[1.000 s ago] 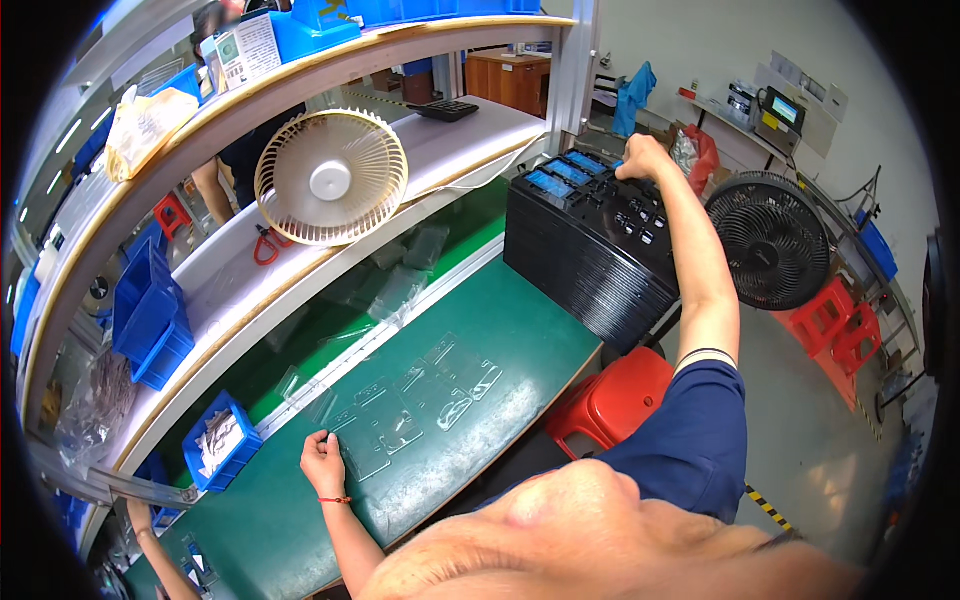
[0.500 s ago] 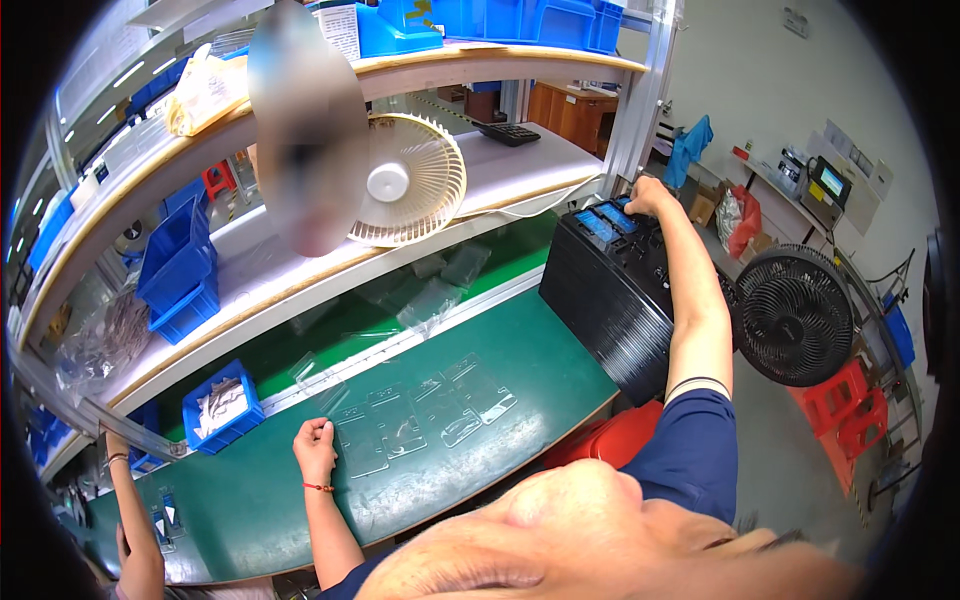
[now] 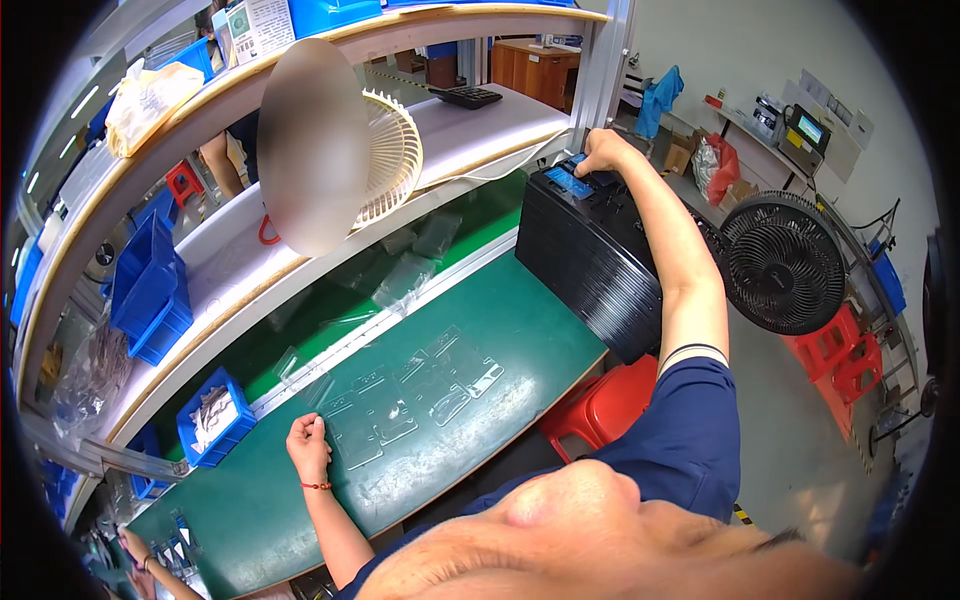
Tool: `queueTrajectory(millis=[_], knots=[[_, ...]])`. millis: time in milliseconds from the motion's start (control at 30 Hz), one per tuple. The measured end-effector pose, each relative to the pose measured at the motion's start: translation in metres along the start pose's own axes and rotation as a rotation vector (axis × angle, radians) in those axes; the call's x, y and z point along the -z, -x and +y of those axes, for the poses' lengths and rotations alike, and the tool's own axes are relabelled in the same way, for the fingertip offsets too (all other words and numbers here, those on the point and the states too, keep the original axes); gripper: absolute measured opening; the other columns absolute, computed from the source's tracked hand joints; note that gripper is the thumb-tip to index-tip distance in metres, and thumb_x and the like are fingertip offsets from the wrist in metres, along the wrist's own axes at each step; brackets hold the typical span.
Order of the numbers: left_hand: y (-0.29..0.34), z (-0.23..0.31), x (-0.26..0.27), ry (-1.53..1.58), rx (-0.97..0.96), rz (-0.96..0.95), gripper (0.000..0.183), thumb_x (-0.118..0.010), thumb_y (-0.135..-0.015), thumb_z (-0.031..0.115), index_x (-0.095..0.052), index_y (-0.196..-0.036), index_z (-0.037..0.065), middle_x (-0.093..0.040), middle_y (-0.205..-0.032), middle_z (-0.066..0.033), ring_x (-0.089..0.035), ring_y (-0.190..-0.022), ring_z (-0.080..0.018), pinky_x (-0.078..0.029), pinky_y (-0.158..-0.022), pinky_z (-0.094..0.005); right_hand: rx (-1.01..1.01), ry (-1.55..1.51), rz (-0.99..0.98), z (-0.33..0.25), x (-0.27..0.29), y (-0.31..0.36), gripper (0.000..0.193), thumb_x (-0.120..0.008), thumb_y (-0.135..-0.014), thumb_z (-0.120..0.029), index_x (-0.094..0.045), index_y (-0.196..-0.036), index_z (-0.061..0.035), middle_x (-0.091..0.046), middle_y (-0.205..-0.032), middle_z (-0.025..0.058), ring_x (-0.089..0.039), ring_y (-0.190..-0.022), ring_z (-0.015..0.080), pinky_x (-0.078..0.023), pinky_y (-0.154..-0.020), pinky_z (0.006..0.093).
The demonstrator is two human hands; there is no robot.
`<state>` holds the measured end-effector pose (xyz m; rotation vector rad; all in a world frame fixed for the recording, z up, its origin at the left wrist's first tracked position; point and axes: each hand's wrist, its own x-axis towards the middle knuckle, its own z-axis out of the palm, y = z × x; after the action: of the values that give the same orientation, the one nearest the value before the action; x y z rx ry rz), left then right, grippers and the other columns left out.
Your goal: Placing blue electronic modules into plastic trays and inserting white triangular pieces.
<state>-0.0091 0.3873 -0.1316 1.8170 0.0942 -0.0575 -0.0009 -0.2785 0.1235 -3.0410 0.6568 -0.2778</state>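
My left hand (image 3: pixel 308 445) rests over the green table, its fingers curled in and thumb pressed against them, beside the nearest of several clear plastic trays (image 3: pixel 357 452). Whether something thin is in that pinch cannot be made out. These trays lie flat in a row to the right of it. My right arm is stretched out to the far right, where my right hand (image 3: pixel 605 152) is closed at the top of a ridged black stack (image 3: pixel 590 265). Its thumb is on a blue-faced flat piece (image 3: pixel 577 162); the other fingers are partly hidden. Another blue-faced piece (image 3: pixel 568 181) lies just in front.
A blue bin (image 3: pixel 240 425) with pale pieces stands left on the green table (image 3: pixel 520 330). A co-worker's hand (image 3: pixel 135 548) is at the lower left. Above are a shelf with a white fan (image 3: pixel 395 160) and blue bins (image 3: pixel 150 280). A black fan (image 3: pixel 783 262) and red stool (image 3: pixel 600 405) stand right.
The whole view has shifted, so the scene sits further up and left. My right hand remains at the stack's top, now closer over the blue-faced pieces. The co-worker's arm at the left has moved.
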Motion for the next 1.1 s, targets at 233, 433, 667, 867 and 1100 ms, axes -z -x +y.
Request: queueTrajectory(millis=[233,433,667,867,1100], knots=[[0.0,-0.002,0.001,-0.002,0.002,0.002,0.014,-0.062,-0.09,0.011,-0.061,-0.1,0.001,-0.056,-0.069,-0.0012,-0.046,-0.04,-0.0069,-0.033,-0.031,-0.0221,-0.15,0.053,0.015,-0.026,0.008,0.014,0.057,-0.082,-0.057,-0.032,-0.067,-0.098,0.0055,-0.067,-0.1,0.0231,-0.065,-0.097,0.0322,-0.053,-0.084,0.0386],[0.004,0.0,0.0,-0.013,-0.013,0.015,0.014,-0.06,-0.091,0.011,-0.06,-0.099,0.0,-0.056,-0.067,-0.0011,-0.046,-0.039,-0.0068,-0.033,-0.029,-0.0218,-0.06,-0.013,-0.052,-0.045,0.013,0.013,0.046,-0.078,-0.055,-0.032,-0.07,-0.084,0.0028,-0.068,-0.084,0.0216,-0.067,-0.083,0.0313,-0.053,-0.077,0.0375],[0.004,0.002,-0.002,-0.031,0.017,0.025,0.014,-0.063,-0.088,0.011,-0.063,-0.097,0.0,-0.06,-0.07,-0.0032,-0.049,-0.041,-0.008,-0.035,-0.032,-0.0235,-0.047,0.151,-0.103,-0.079,0.006,0.026,0.062,-0.08,-0.058,-0.032,-0.064,-0.106,0.0031,-0.064,-0.111,0.0215,-0.062,-0.105,0.0314,-0.051,-0.088,0.0384],[0.003,-0.007,-0.001,0.033,-0.073,0.147,0.013,-0.064,-0.089,0.014,-0.063,-0.094,0.001,-0.059,-0.069,-0.0003,-0.048,-0.045,-0.0056,-0.037,-0.037,-0.0215,-0.073,0.147,0.067,-0.087,0.017,0.036,0.052,-0.079,-0.059,-0.029,-0.066,-0.098,0.0015,-0.066,-0.103,0.0211,-0.064,-0.099,0.032,-0.052,-0.085,0.041],[0.052,0.053,-0.039,0.393,-0.334,0.114,0.009,-0.062,-0.091,0.012,-0.064,-0.095,0.003,-0.061,-0.077,0.0003,-0.057,-0.062,-0.0048,-0.046,-0.05,-0.0186,0.288,-0.088,0.318,-0.163,0.05,0.109,0.044,-0.071,-0.057,-0.021,-0.07,-0.098,-0.0057,-0.068,-0.086,0.0193,-0.067,-0.084,0.0345,-0.052,-0.078,0.0427]])
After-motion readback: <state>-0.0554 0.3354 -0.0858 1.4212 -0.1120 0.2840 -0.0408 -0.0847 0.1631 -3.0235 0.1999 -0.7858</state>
